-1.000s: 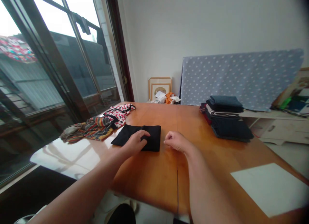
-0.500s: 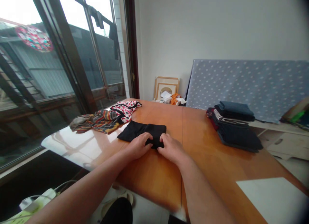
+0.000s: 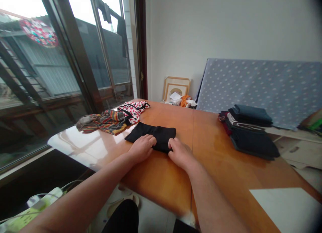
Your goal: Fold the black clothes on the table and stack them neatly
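Observation:
A folded black cloth (image 3: 161,135) lies on the orange-brown wooden table (image 3: 216,166), and both my hands rest on its near edge. My left hand (image 3: 142,148) curls over the cloth's near left part. My right hand (image 3: 180,155) presses on its near right corner, fingertips on the fabric, close to my left hand. The cloth's near part is hidden under my fingers. To its left lie a striped multicoloured cloth (image 3: 103,123) and a red-and-white patterned garment (image 3: 133,111), neither touched by my hands.
A stack of folded dark clothes (image 3: 249,135) stands on the table's right side, and a white sheet (image 3: 284,206) lies at the near right corner. The table's left side meets a glass window door (image 3: 88,52). Picture frames (image 3: 176,89) and a dotted grey board (image 3: 261,89) stand behind.
My right hand has moved left onto the cloth, next to my left hand. The black cloth now looks shorter front to back. The head view has turned slightly.

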Demonstrator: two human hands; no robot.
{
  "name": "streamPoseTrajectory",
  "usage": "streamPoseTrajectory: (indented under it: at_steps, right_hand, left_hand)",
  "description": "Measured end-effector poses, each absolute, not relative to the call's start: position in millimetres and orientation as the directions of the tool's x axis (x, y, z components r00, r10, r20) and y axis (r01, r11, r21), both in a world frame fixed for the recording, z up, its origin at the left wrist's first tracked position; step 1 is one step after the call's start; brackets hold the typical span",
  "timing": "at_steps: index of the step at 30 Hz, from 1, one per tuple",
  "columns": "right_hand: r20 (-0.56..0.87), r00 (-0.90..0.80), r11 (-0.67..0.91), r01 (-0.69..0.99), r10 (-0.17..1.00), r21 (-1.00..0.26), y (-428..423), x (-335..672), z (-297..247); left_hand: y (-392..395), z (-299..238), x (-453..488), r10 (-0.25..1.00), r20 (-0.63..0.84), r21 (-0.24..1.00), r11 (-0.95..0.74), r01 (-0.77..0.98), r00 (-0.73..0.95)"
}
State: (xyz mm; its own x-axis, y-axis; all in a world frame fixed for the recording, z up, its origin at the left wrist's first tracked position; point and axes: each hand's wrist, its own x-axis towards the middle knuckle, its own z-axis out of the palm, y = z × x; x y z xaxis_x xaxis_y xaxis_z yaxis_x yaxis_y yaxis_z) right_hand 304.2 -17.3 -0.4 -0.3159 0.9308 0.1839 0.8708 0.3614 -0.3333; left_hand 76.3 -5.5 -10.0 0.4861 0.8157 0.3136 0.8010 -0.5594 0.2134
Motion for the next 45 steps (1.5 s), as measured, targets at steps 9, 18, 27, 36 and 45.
streamPoseTrajectory:
  at_steps: [9,18,27,36,45]
  right_hand:
    - [0.165,-0.318,0.358,0.818,0.934,-0.449,-15.1,308.3,2.5]
    - [0.220,-0.328,0.395,0.779,0.919,-0.486,-9.8,302.2,-5.1]
    - [0.167,-0.357,0.388,0.746,0.919,-0.541,0.3,301.7,-19.4]
    - [0.185,-0.344,0.388,0.744,0.920,-0.544,-3.7,303.1,-15.0]
    - [0.203,-0.322,0.380,0.746,0.925,-0.548,-2.3,304.3,-13.7]
  left_hand:
    - [-7.4,-8.0,68.4,0.829,0.260,0.309,-0.558,0.770,0.495]
    - [12.6,-14.4,63.2,0.921,0.354,0.668,-0.370,0.646,0.162]
    - [81.8,-0.2,87.8,0.980,-0.112,0.827,0.185,0.531,-0.167]
    - [106.4,6.6,112.4,0.974,-0.194,0.807,0.224,0.546,-0.114]
    - [95.6,-14.5,107.4,0.981,0.137,0.703,0.004,0.711,-0.140]
